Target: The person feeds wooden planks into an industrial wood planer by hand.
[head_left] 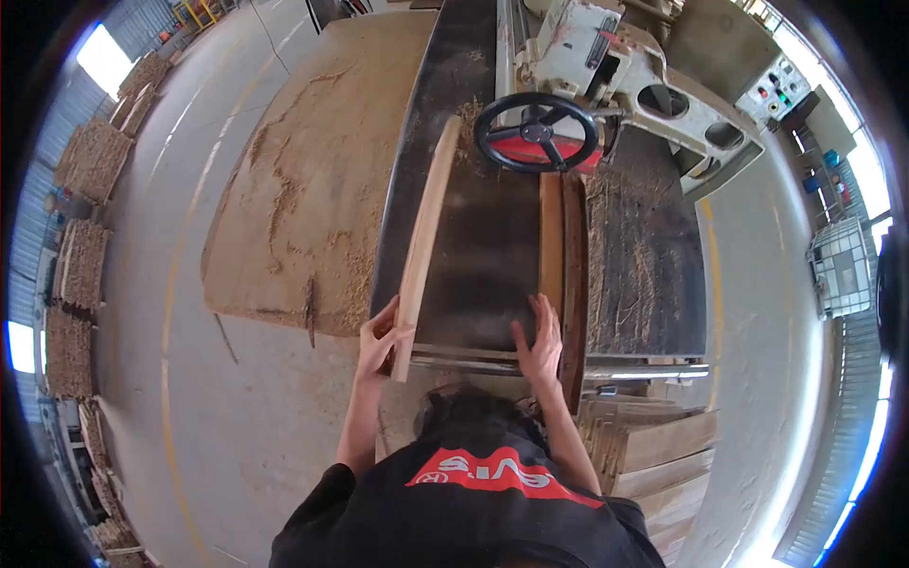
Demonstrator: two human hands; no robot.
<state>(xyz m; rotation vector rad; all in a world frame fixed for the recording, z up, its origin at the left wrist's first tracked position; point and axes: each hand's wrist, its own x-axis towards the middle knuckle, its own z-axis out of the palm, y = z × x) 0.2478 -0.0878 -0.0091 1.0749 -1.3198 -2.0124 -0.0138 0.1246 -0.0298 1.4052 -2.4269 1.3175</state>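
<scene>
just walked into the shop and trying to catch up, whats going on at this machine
A person stands at a woodworking machine with a long dark table. The left hand grips the near end of a long pale plank that lies on the table's left side, pointing towards the black handwheel. The right hand rests flat on the near end of a board lying beside a darker upright fence. Sawdust covers the sheet left of the machine, and cut boards are stacked to the person's right.
</scene>
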